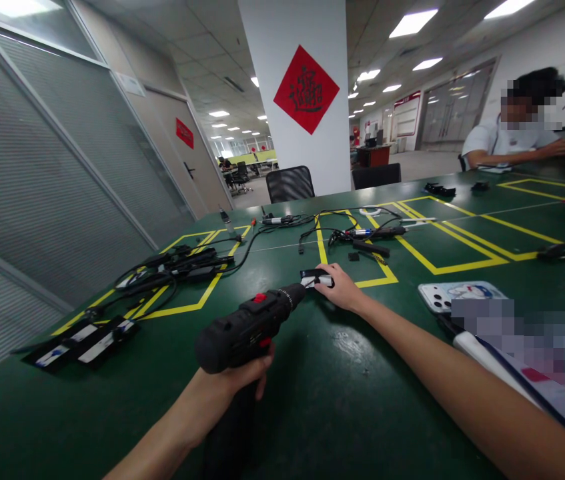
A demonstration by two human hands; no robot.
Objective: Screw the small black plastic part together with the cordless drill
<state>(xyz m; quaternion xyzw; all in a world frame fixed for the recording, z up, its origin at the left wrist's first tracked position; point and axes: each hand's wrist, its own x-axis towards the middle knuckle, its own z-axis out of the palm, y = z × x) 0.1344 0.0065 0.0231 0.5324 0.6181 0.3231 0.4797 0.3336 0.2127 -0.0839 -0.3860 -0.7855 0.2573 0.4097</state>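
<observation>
"Head view: why are we holding stuff like this?"

"Our left hand (pixel 248 375) wraps the pistol-grip drill (pixel 242 330), probably for aim. Our right hand (pixel 341 288) pinches a small black-and-white block (pixel 316 281) on the green table (pixel 322 407), seemingly steadying it at the drill's nose. Actual contact? Can't tell."

"And those black cables (pixel 188 264)?"

"Left side, across yellow tape outlines (pixel 177 311), maybe keeping our workspace free."

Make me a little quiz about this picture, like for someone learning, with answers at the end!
1. What is the left hand holding?
2. True or false: the right hand is touching a red diamond-shaped sign.
3. Fill in the colour: the big table with yellow outlines is ____.

Key:
1. A black power drill with red parts.
2. False; it holds a small black-and-white piece.
3. Green.
</observation>
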